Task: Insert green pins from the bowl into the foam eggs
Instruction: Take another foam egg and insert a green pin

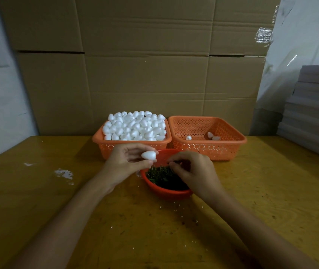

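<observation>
backing bowl (166,193) and yellow table (38,191), cardboard boxes (145,74)

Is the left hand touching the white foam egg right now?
Touching. The head view shows the left hand pinching the foam egg between its fingertips and thumb, with no gap, above the red bowl.

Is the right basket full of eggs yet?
No, the right basket holds only three foam eggs on its floor, while the left basket is heaped.

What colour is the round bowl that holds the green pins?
Orange-red. The bowl shows best in the head view, the only view.
</observation>
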Motion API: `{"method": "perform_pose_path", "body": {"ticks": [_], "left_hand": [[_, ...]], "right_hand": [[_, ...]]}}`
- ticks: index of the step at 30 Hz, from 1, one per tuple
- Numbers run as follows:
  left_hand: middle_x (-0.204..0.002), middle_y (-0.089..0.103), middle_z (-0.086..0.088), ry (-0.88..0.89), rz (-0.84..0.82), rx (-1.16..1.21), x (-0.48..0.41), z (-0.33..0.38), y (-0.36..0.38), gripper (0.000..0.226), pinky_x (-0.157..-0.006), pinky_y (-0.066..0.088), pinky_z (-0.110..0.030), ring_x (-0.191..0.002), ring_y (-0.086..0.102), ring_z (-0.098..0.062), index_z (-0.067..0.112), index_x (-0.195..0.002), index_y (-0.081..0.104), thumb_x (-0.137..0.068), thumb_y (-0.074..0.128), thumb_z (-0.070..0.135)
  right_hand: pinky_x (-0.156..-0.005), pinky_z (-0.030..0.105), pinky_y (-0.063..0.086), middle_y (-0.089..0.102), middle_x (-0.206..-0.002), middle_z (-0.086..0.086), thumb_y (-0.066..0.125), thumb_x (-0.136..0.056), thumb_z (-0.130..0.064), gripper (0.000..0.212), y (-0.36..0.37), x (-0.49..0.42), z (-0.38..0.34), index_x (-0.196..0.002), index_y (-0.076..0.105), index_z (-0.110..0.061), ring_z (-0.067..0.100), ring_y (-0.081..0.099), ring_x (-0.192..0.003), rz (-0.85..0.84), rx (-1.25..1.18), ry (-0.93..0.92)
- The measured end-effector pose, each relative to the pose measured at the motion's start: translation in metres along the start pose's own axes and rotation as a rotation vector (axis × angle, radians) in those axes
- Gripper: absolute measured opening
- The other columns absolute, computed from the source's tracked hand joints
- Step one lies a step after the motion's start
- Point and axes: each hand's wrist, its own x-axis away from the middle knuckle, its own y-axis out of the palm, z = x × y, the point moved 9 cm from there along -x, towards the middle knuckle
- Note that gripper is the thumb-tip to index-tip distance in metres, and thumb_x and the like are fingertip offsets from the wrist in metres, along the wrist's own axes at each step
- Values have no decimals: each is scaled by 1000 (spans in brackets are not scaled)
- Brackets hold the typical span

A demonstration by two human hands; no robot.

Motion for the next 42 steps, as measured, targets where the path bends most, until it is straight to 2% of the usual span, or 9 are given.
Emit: {"method": "perform_pose_path", "body": {"ticks": [7,10,13,16,21,25,28,34,42], "left_hand": [[-103,81,-11,-9,-18,-23,1,-3,-3,32,-87,55,-74,-94,78,-35,27,-116,79,-85,85,16],[-105,80,-12,-4,-20,6,1,-1,-2,39,-87,54,-75,-94,78,-36,30,-124,75,-87,85,23],[-106,80,-14,-2,-17,13,0,0,-3,38,-86,54,-77,-95,78,-38,28,-123,70,-88,85,19],[-106,80,-14,5,-26,1,-1,-1,-3,29,-86,54,-76,-98,78,-37,23,-113,71,-89,83,11],[-111,80,-7,29,-9,-27,0,0,-2,35,-88,56,-74,-106,77,-28,25,-113,77,-83,88,12],[-111,80,-9,31,-30,13,1,2,3,46,-94,56,-69,-103,78,-31,29,-124,73,-83,87,14],[-110,80,-11,24,-34,35,1,5,5,47,-92,55,-73,-100,78,-34,26,-123,68,-83,87,14],[-107,81,-12,29,-58,48,1,6,9,37,-87,64,-50,-98,79,-34,19,-113,74,-81,86,5],[-119,78,-9,42,-15,104,1,12,8,36,-86,65,-41,-103,78,-32,13,-110,79,-75,88,15]], "right_hand": [[-77,13,53,75,-93,-21,74,-94,-18,15,0,0,7,-105,79,-28,-7,68,-88,4,-36,54],[-82,21,58,77,-100,-17,76,-94,-19,18,-2,1,5,-110,77,-25,-3,71,-93,25,-16,29],[-81,31,59,77,-96,-14,76,-93,-18,11,-5,-1,4,-101,77,-25,2,72,-92,35,33,18],[-82,33,59,77,-94,-15,75,-94,-17,9,-6,-1,3,-98,77,-26,2,71,-89,19,37,9],[-81,28,58,74,-90,-19,74,-95,-20,6,-10,-1,-6,-98,74,-26,-1,70,-87,36,-80,-26],[-71,19,55,75,-82,-19,73,-96,-22,14,-8,1,-21,-109,69,-23,0,73,-76,15,-233,-92],[-72,27,59,77,-81,-14,74,-95,-26,22,-1,4,-25,-116,69,-26,1,73,-71,-13,-223,-97],[-70,31,61,78,-83,-11,76,-94,-22,14,5,6,-20,-107,73,-19,2,73,-69,-22,-255,-37],[-76,34,62,79,-85,-9,77,-93,-18,10,4,6,-20,-102,75,-16,3,75,-75,-32,-318,-5]]}}
